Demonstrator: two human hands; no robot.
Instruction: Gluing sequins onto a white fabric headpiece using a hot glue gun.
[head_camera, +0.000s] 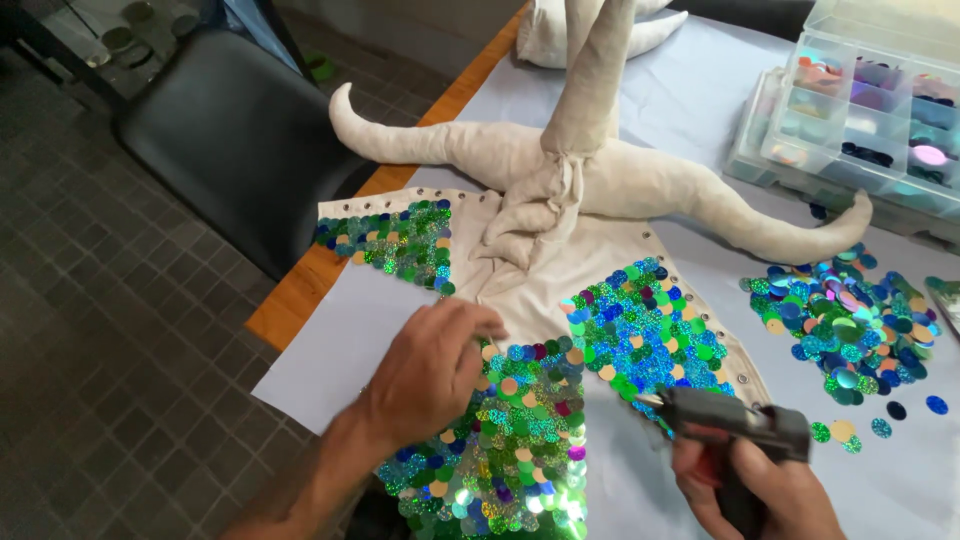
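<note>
Presently, item: cream fabric piece (520, 290) on the table, partly covered in glued blue-green sequins.
Left hand (430, 370): fingers curled, pressing a sequin patch (520, 440) near its top edge; nothing gripped.
Right hand (760, 495): closed round a dark glue gun (725, 425), nozzle just beside the middle patch.
Step, judged: gluing sequins; next calls for a steady nozzle.
Nearby: loose sequins (845, 320), clear compartment box (870, 110), stuffed fabric limbs (600, 170).

Black chair (235, 140) (beside the table), clear compartment box (868, 110) of sequins, dark tiled floor (90, 330) — loose sequin pile (845, 320).
</note>
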